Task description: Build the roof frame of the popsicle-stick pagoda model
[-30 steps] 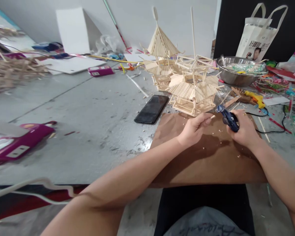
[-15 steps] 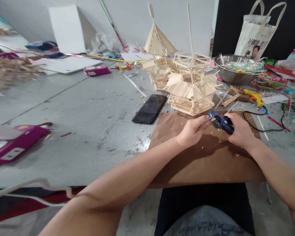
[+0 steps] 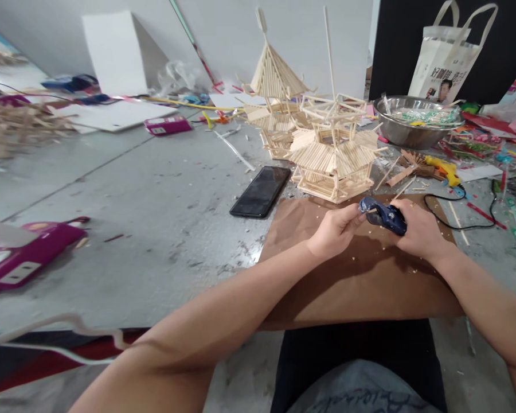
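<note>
My right hand [image 3: 419,229] is closed round a dark blue cutter [image 3: 382,213]. My left hand [image 3: 333,230] pinches a short wooden stick [image 3: 371,211] whose end sits in the cutter's jaws. Both hands hover over a brown paper sheet [image 3: 361,281] strewn with small wood chips. Just beyond them stands a wooden stick pavilion model [image 3: 333,155], with a taller pointed-roof model [image 3: 273,97] behind it.
A black phone [image 3: 261,191] lies left of the brown sheet. A steel bowl [image 3: 415,123], a yellow glue gun [image 3: 445,168] with black cable and coloured clutter fill the right. Magenta boxes [image 3: 30,252] lie at the left, loose stick piles far left.
My hands have come together: the cutter moved left onto the stick held by my left hand. The view drifted slightly.
</note>
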Available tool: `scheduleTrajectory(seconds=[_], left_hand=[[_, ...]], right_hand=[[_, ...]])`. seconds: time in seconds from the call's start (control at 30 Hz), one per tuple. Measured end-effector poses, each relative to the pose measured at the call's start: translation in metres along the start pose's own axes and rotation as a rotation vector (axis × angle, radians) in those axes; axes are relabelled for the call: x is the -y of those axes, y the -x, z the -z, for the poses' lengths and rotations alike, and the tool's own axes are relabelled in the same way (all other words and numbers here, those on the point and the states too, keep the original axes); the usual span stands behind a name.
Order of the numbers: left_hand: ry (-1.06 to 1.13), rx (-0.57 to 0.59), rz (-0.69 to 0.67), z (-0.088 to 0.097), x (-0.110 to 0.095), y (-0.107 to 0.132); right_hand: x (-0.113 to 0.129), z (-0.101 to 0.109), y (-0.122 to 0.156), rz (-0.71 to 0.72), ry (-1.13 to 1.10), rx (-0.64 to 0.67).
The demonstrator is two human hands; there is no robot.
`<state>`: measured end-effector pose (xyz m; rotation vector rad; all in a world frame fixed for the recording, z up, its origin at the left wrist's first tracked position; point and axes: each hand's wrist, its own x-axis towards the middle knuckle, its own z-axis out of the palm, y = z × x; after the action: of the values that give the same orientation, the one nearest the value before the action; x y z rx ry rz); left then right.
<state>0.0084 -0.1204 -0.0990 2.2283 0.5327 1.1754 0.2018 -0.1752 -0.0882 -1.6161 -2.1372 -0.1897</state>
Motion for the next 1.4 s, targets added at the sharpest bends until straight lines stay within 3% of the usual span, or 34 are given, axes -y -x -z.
scheduleTrajectory(seconds=[0.87,1.4], left_hand=[[-0.012,-0.043,-0.13,-0.0001,-0.0017,-0.0016],[-0.027,-0.018,0.033,-0.0023,-0.0052,0.0025]], right_hand=[[-0.0013,0.0024,-0.0005,-0.021,-0.027,0.064],[-0.0008,0.0029,0.001,-0.067,-0.022,0.121]])
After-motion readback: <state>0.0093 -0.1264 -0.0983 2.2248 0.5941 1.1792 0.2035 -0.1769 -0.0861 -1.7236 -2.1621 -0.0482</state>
